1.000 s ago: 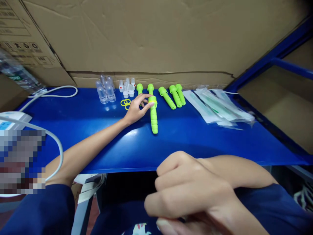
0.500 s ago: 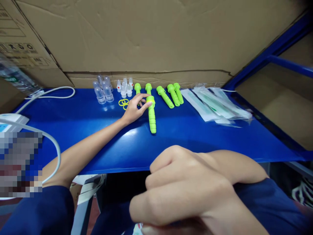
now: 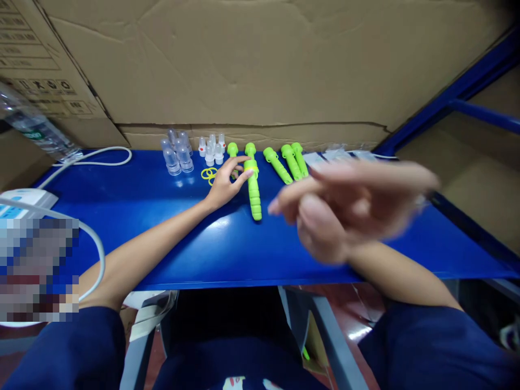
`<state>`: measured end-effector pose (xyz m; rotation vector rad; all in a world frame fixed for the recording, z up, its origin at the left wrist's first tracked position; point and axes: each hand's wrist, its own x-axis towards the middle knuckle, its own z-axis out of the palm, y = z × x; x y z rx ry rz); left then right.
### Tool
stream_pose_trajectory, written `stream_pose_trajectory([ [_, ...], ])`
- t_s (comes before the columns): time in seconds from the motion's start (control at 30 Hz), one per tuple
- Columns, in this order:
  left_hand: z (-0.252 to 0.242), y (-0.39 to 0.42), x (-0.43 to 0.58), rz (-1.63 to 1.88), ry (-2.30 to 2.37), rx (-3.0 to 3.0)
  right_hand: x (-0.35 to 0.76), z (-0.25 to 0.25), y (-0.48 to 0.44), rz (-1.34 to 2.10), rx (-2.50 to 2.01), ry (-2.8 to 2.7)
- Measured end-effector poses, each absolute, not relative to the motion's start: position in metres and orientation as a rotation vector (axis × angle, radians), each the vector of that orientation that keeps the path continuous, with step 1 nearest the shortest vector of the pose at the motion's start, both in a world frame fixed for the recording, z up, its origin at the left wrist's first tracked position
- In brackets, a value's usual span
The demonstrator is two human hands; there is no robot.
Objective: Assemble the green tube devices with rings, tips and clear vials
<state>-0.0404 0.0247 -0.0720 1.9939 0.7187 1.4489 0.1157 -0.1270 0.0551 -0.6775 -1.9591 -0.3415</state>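
Note:
My left hand (image 3: pixel 227 180) is closed on the upper end of a lime-green ribbed tube (image 3: pixel 254 201), its thumb and fingers around the yellow band. The tube's narrow end points toward me on the blue tabletop. Behind that hand lie two similar green tubes (image 3: pixel 251 148), partly covered by it. Beside it on the left are yellow rings (image 3: pixel 209 173). My right hand (image 3: pixel 341 211) hangs in the air over the right half of the table, smeared by motion. I cannot make out whether its fingers grip anything.
Clear plastic caps (image 3: pixel 179 157) and smaller white-based caps (image 3: pixel 211 151) stand at the back left. More green tubes (image 3: pixel 284 162) lie right of centre. Wrapped packets (image 3: pixel 325 157) are partly hidden behind my right hand. A white cable (image 3: pixel 99 244) loops at left, below a water bottle (image 3: pixel 40 127).
My right hand has swung up and away from close to the camera, over the right side of the table. My left hand keeps its hold on the green tube.

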Motion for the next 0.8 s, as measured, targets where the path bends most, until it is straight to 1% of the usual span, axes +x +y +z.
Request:
stream_pose_trajectory([
  [0.03,-0.074,0.026,-0.041,1.468,0.725,1.955,0.117,0.047,-0.105,-0.303,-0.635,-1.869],
  [0.1,-0.077,0.03,-0.041,1.512,0.746,1.885,0.122,0.031,-0.063,-0.036,-0.574,-1.741],
  [0.17,-0.08,0.033,-0.042,1.549,0.773,1.843,0.127,0.014,-0.031,0.127,-0.659,-1.696],
  [0.27,-0.082,0.036,-0.043,1.558,0.809,1.815,0.133,-0.014,-0.007,0.132,-0.981,-1.756],
  [0.33,-0.081,0.035,-0.042,1.568,0.806,1.794,0.134,-0.029,-0.003,0.161,-1.058,-1.823],
  [0.53,-0.079,0.033,-0.041,1.6,0.74,1.775,0.127,-0.052,-0.008,0.425,-1.007,-1.947],
  [0.67,-0.078,0.033,-0.042,1.579,0.744,1.813,0.129,-0.059,-0.003,0.561,-0.969,-1.91],
  [0.73,-0.076,0.033,-0.042,1.548,0.755,1.851,0.136,-0.061,0.004,0.553,-0.992,-1.848],
  [0.8,-0.074,0.032,-0.042,1.521,0.775,1.901,0.147,-0.061,0.014,0.452,-1.046,-1.796],
])
